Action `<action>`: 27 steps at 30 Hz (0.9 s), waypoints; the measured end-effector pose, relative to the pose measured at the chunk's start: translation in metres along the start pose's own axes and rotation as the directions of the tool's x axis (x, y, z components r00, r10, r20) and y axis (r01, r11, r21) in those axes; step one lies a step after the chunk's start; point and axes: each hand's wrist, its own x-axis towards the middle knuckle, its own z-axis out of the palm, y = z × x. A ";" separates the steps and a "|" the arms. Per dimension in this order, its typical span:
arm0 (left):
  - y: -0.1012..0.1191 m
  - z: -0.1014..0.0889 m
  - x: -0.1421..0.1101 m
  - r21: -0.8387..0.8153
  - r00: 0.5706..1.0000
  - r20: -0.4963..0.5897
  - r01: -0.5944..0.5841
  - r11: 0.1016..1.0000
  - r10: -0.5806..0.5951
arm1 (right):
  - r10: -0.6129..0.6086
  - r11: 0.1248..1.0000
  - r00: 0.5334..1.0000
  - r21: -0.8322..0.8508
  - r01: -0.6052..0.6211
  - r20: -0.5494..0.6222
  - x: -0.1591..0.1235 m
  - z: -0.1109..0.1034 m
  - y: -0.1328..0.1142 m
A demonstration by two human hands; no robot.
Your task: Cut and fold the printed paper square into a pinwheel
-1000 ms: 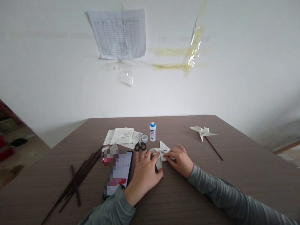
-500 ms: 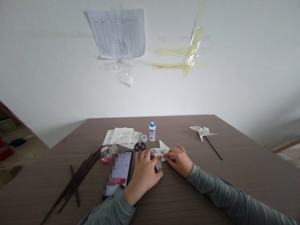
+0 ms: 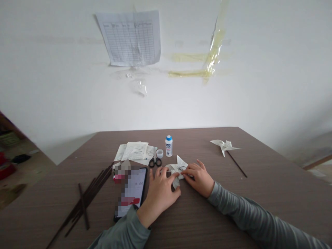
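One white plaster wall (image 3: pixel 246 86) up front, gridded paper sheet (image 3: pixel 131 38) taped to it. Below, a brown wood-grain table (image 3: pixel 197 138) carries everything. Far right, a white paper pinwheel (image 3: pixel 224 146) on a thin dark stick (image 3: pixel 236 166). Left side: loose bundle of thin dark sticks (image 3: pixel 88 197), black smartphone (image 3: pixel 131 193) lying screen up, printed paper sheets (image 3: pixel 135 151). Small white bottle with a blue cap (image 3: pixel 168 146) stands upright, contents hidden by its opaque body; small round cup (image 3: pixel 159 153) just beside it, inside not visible. Black-handled scissors (image 3: pixel 155 161) lie near both. Folded white paper piece (image 3: pixel 176 171) sits flat on the table between the hands. Left hand (image 3: pixel 159 193) spread open, fingertips pressing it down; right hand (image 3: pixel 199 180) loosely curled, fingers flat on its other side. No grip, no lift: even pressure from both sides suits sharp creases.
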 end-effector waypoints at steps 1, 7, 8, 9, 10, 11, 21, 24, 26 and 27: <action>0.000 0.001 0.000 0.000 1.000 -0.006 -0.003 1.000 0.003 | -0.002 1.000 1.000 0.001 0.002 0.000 0.000 0.000 0.000; 0.003 -0.002 -0.002 0.004 1.000 0.009 0.009 1.000 -0.009 | -0.004 1.000 1.000 -0.001 0.004 -0.007 0.000 0.000 -0.002; 0.004 -0.004 -0.003 0.003 1.000 0.015 0.009 1.000 -0.009 | -0.001 1.000 1.000 -0.002 0.001 -0.006 -0.001 0.000 -0.002; 0.004 -0.005 -0.003 0.002 1.000 0.017 0.007 1.000 -0.007 | 0.001 1.000 1.000 -0.003 -0.001 -0.004 -0.001 -0.001 -0.003; 0.005 -0.006 -0.003 0.000 1.000 0.016 0.004 1.000 -0.004 | 0.002 1.000 1.000 -0.004 -0.002 -0.002 -0.001 -0.001 -0.003; 0.005 -0.006 -0.003 -0.001 1.000 0.015 0.003 1.000 -0.003 | 0.000 1.000 1.000 -0.005 0.000 0.000 -0.001 -0.001 -0.003; 0.002 -0.005 -0.003 -0.020 1.000 -0.005 -0.011 1.000 0.011 | 0.013 1.000 1.000 0.010 -0.013 0.024 -0.001 -0.003 -0.005; 0.002 -0.006 -0.004 -0.009 1.000 0.017 -0.008 1.000 0.008 | 0.024 1.000 0.999 0.009 -0.024 0.038 -0.001 -0.004 -0.005; 0.002 -0.006 -0.005 -0.006 1.000 0.022 -0.006 1.000 0.006 | 0.015 1.000 1.000 0.008 -0.016 0.024 -0.002 -0.004 -0.005; 0.002 -0.006 -0.005 -0.006 1.000 0.022 -0.005 1.000 0.005 | 0.007 1.000 1.000 0.008 -0.007 0.012 -0.002 -0.004 -0.004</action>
